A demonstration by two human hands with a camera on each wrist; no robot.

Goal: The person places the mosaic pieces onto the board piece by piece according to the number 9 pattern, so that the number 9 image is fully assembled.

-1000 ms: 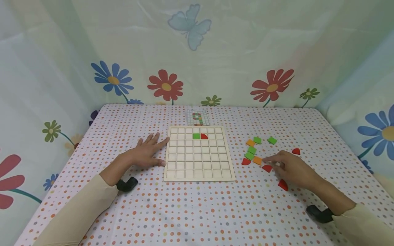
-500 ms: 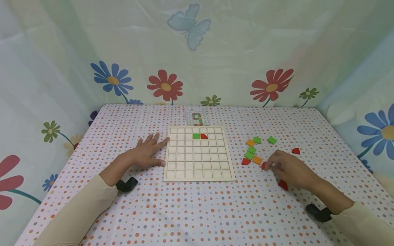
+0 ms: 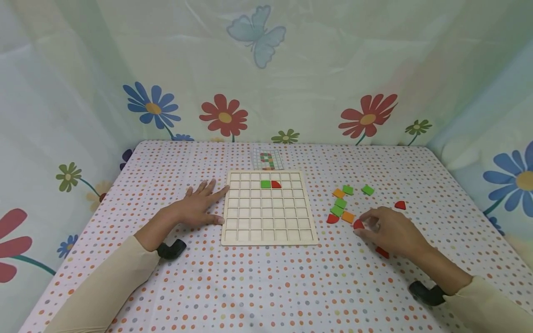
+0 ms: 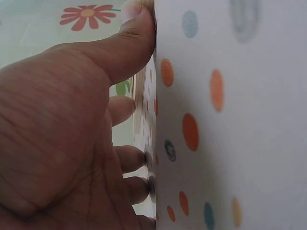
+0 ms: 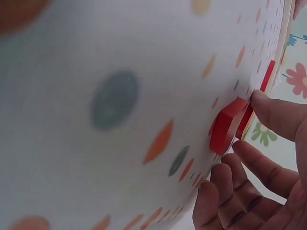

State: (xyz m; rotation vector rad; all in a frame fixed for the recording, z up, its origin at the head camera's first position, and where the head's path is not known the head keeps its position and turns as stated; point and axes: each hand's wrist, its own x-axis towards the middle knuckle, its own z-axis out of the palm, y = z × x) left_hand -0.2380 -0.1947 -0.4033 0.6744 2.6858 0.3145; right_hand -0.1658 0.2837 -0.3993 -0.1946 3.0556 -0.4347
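- Red quarter-round piece (image 3: pixel 358 224) is sitting between the thumb and forefinger of my right hand (image 3: pixel 391 233), to the right of the gridded board (image 3: pixel 268 243) and just beside an orange tile (image 3: pixel 348 217).
- My right hand is pinching it narrowly; whether the piece is clearing the spotted cloth (image 3: pixel 266 291), I am not managing to tell.
- My left hand (image 3: pixel 197 206) is lying spread, its thumb and forefinger resting against the board's left edge.
- Handling: I am judging the piece light and stiff, probably hard to break, its glossy face possibly slippery.
- Hold: I am recommending opposite edges, thumb against forefinger, leaving the flat face free.
- Risk: a second red piece (image 3: pixel 382 252) is lying under my hand, and low fingers could be nudging it.
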